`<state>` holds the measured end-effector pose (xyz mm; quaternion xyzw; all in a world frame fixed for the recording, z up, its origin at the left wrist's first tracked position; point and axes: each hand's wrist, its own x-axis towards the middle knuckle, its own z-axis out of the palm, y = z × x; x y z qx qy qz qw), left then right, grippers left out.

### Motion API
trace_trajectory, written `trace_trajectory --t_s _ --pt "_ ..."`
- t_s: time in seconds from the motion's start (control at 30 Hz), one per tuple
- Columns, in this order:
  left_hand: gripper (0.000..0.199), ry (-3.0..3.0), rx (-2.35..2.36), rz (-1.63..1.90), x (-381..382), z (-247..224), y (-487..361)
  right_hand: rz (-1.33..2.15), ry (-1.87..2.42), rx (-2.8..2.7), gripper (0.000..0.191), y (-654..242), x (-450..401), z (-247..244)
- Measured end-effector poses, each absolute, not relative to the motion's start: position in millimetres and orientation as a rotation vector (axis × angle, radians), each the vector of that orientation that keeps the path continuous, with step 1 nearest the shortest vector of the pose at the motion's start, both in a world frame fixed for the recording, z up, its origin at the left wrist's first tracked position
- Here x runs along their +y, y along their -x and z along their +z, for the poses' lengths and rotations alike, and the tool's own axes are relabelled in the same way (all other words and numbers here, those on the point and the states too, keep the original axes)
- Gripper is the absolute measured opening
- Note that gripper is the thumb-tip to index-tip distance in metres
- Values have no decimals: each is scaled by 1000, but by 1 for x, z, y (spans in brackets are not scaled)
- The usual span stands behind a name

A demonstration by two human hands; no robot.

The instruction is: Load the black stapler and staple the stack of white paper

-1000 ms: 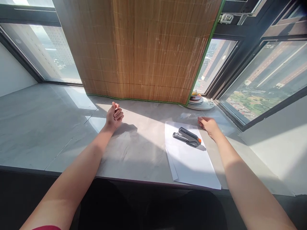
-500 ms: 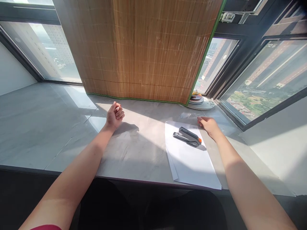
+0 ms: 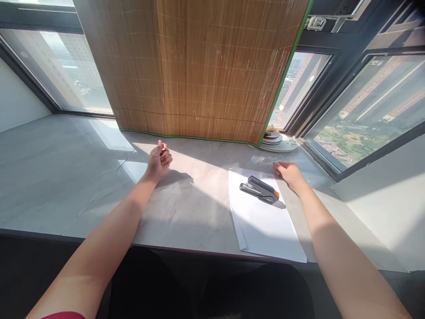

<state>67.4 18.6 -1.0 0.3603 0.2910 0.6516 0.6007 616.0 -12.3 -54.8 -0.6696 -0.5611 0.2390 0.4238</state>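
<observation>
My left hand is curled into a loose fist over the grey marbled sill, left of the papers, with nothing seen in it. My right hand has its fingers closed beside the top right corner of the white paper sheets; nothing shows in it. On the upper part of the sheets lies a black stapler with an orange end pointing right. Neither hand touches the stapler.
A brown bamboo blind with green edging hangs down to the back of the sill. Stacked plates stand at its lower right corner. Dark-framed windows are on both sides.
</observation>
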Motion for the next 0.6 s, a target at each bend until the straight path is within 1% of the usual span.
trace_trajectory --t_s 0.13,0.3,0.47,0.53,0.6 --pt "34 -856 663 1521 20 -4 -67 569 1703 -1452 58 -612 -15 -51" --pt "34 -856 660 1513 23 -7 -67 479 1785 -1561 57 -609 -16 -47" --pt "34 -814 659 1488 22 -3 -70 201 1743 -1669 46 -588 -16 -41" --pt "33 -784 675 1477 21 -1 -72 148 1681 -1753 41 -575 -16 -40" --pt "33 -764 691 1473 20 1 -74 124 1623 -1873 41 -563 -16 -40"
